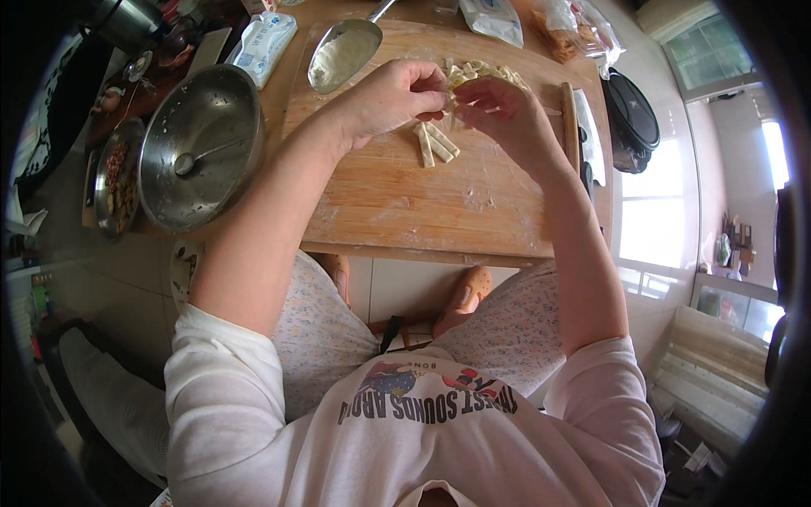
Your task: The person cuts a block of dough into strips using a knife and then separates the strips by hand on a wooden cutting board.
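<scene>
My left hand (412, 95) and my right hand (497, 111) meet over the far half of a floured wooden board (405, 203). Thumb and fingers of each are pinched together around a small bit of dough between them, mostly hidden by the fingers. Just nearer to me, a few short dough strips (434, 146) lie close together on the board. Behind my hands is a heap of cut dough pieces (485, 71), partly covered by my fingers. A metal scoop (344, 56) with white flour rests at the board's far left.
Left of the board stands a large steel bowl (215, 120) with a spoon inside, beside a metal dish (120, 190) of nuts. A wooden rolling pin (569, 123) and a knife (589, 133) lie along the right side. Packs of wipes (265, 44) and plastic bags (580, 28) sit farther back.
</scene>
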`<state>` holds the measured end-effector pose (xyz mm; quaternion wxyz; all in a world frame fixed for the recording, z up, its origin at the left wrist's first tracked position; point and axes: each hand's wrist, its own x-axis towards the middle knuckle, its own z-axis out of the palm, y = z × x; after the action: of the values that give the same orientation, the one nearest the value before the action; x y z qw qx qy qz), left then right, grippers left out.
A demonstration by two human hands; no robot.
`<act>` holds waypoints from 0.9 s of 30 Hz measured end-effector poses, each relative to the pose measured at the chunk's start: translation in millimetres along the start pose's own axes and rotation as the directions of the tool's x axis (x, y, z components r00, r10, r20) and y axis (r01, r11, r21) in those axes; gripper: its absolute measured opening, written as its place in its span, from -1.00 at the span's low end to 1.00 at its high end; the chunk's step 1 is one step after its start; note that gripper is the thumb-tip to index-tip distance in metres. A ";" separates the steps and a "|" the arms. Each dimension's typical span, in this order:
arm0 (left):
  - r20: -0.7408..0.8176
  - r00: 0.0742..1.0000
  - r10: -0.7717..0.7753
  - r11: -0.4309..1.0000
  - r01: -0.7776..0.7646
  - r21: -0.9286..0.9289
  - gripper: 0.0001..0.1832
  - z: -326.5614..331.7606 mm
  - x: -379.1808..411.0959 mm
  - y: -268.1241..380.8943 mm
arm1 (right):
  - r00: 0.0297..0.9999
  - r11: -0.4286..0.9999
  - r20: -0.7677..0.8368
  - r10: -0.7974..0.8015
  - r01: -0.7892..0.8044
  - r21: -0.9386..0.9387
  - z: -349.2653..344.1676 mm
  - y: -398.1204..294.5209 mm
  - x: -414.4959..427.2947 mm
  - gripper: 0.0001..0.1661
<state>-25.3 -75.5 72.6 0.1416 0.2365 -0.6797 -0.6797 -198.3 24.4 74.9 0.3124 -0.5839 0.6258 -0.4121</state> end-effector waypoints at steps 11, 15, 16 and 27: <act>-0.084 0.995 0.058 0.979 -0.073 -0.189 -0.91 -0.5 -6.5 5.4 | 0.992 0.991 -0.103 -0.068 0.079 0.104 14.0 -3.1 1.0 -0.78; -0.095 0.994 0.048 0.976 -0.067 -0.206 -0.89 2.0 -5.2 2.6 | 0.997 0.999 -0.070 -0.034 0.036 0.020 13.7 -9.6 -0.6 -0.79; -0.107 0.993 0.048 0.975 -0.070 -0.212 -0.89 2.5 -5.2 3.0 | 0.997 0.999 -0.070 -0.032 0.034 0.027 13.5 -8.6 -0.8 -0.79; -0.168 0.985 -0.045 0.880 -0.040 -0.473 -0.88 4.8 -8.4 7.7 | 0.995 0.999 -0.095 -0.009 0.012 0.037 10.0 -1.1 0.0 -0.81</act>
<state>-21.6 -67.4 81.1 0.2530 0.2538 -0.4774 -0.8023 -189.0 22.9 71.3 0.2911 -0.5609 0.6290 -0.4527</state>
